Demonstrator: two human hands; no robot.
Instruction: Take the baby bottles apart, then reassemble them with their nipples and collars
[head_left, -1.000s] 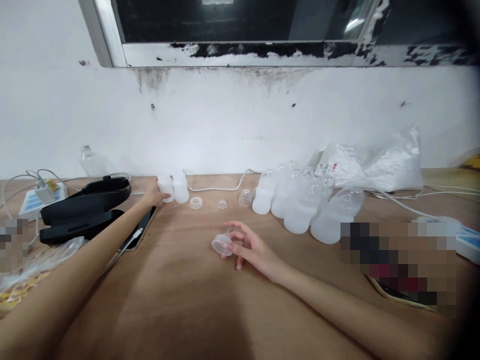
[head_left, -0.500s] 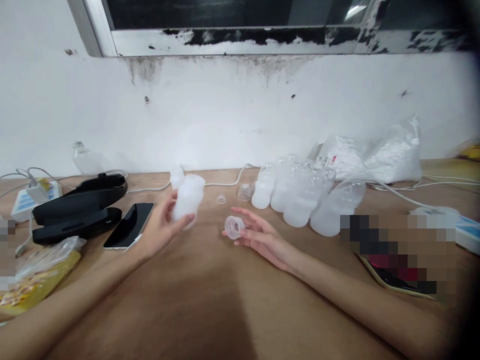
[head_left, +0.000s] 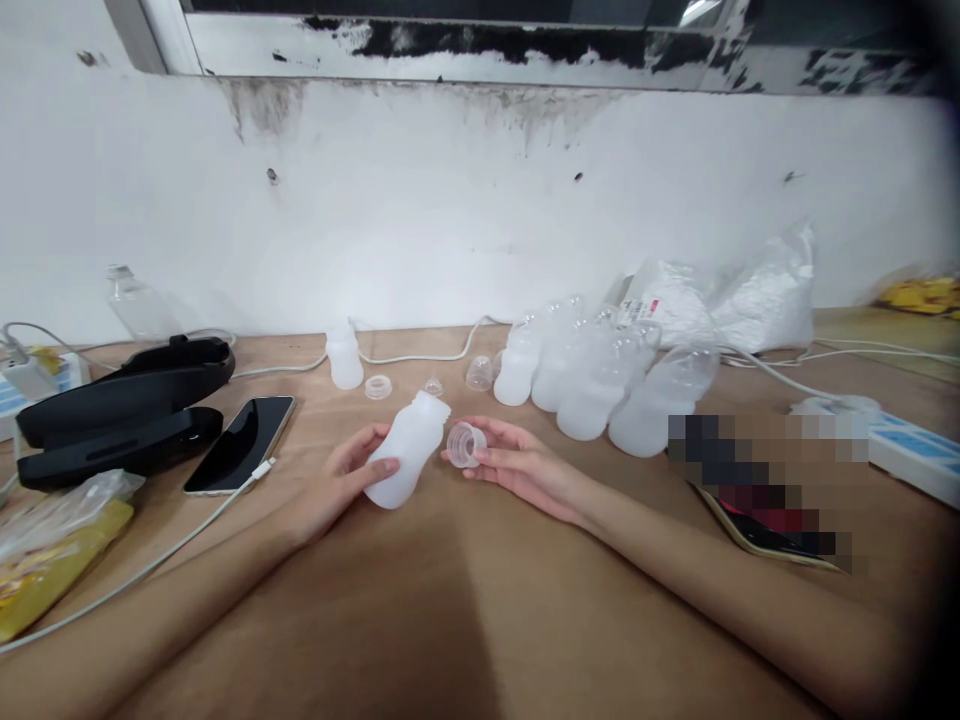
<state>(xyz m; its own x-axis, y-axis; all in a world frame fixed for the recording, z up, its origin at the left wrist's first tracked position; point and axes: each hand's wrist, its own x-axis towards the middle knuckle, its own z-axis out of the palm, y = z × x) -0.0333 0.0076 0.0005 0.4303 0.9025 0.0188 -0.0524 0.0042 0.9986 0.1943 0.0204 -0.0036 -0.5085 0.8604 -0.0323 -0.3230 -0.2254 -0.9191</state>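
My left hand (head_left: pixel 354 478) is wrapped round a frosted white baby bottle (head_left: pixel 405 452), tilted with its open neck up and to the right. My right hand (head_left: pixel 517 462) pinches a clear threaded screw ring (head_left: pixel 463 445), its hollow side facing the bottle's neck. Bottle and ring are close but apart; whether a nipple sits in the ring I cannot tell. Behind them on the table lie another clear ring (head_left: pixel 378 387), a small clear nipple (head_left: pixel 433 385) and a clear domed cap (head_left: pixel 479 374). One more bottle without a top (head_left: pixel 345 358) stands at the back left.
Several capped bottles (head_left: pixel 589 390) stand at the back right, before clear plastic bags (head_left: pixel 765 300). On the left are a phone (head_left: pixel 244 445), a black case-like object (head_left: pixel 127 400), a snack bag (head_left: pixel 64 550) and a white cable. A power strip (head_left: pixel 911 455) lies far right.
My left hand has taken one bottle from the back left and brought it, tilting, to the middle. My right hand has turned the ring's opening toward it.
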